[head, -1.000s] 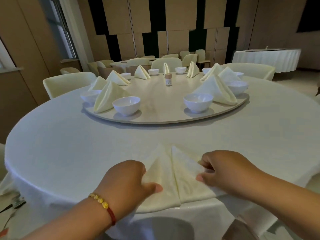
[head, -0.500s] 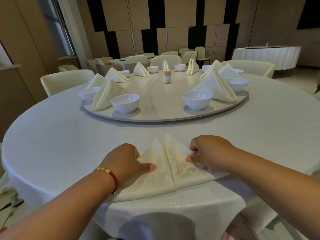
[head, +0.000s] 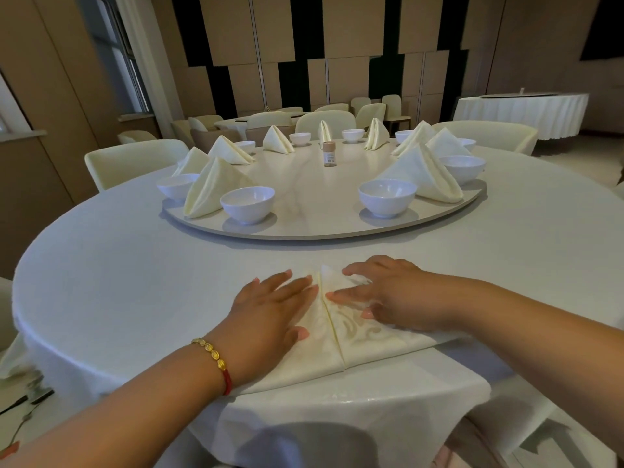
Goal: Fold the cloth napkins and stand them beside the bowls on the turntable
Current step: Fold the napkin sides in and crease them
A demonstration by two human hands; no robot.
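Low in the frame, your left hand and right hand press flat, fingers extended, on a half-folded napkin. Above, the turntable already holds several standing napkins; this one remains unfinished.

Restaurant banquet rm: clothed round tables, turntable.

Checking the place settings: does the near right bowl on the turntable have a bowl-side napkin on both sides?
No, the near right bowl has a folded napkin only on its right.
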